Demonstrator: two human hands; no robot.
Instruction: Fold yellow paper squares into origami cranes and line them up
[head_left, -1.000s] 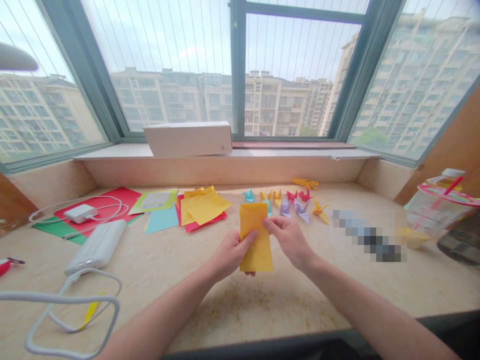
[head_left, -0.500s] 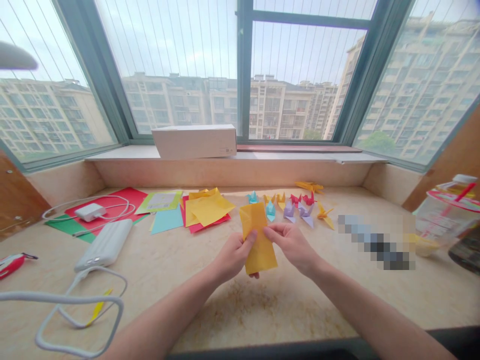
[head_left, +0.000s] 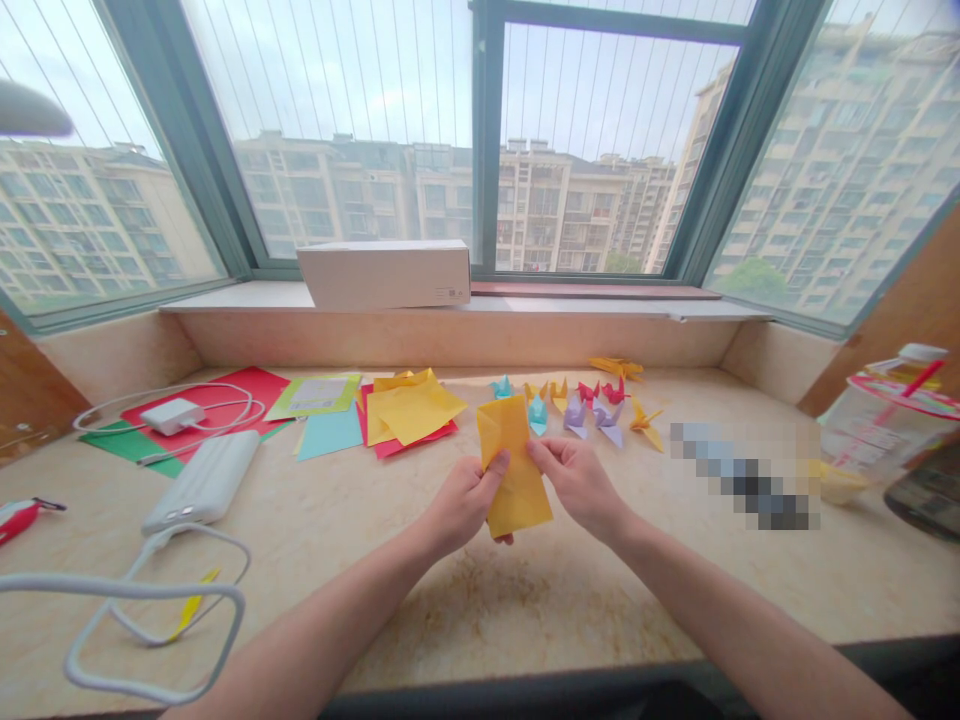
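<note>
Now yellow paper at frame centre tilts, near upright a second ago; left hand and right hand clamp it; apparently reangled for handling.

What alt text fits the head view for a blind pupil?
A bare left hand and right hand hold a folded yellow paper rectangle above a beige marbled counter. Beyond sit small folded-paper birds in several colours, with coloured paper sheets to their left.
</note>
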